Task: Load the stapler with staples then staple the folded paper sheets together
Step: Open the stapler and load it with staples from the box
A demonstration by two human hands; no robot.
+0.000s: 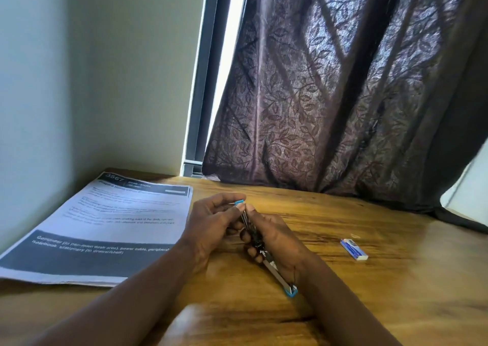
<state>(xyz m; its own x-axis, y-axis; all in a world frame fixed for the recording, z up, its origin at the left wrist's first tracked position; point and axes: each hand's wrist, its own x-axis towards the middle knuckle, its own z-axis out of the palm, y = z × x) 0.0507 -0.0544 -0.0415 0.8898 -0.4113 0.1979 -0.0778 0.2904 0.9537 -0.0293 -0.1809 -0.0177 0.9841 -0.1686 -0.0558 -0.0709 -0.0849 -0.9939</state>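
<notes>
Small blue-and-white box (353,249) lies flat on the wooden surface (369,306), off to the right and well apart from the hands; too small to tell whether it's open or what's inside. In the middle, the stapler (274,267) is swung out long and held just above the surface. Left hand (211,225) has a pinching grip on the far blue-tipped end, thumb on top. Right hand (276,240) has its fingers curled round the middle, grip closed, and the near blue tip pokes out below the wrist. Printed paper sheets (105,227) lie flat at left, untouched.
</notes>
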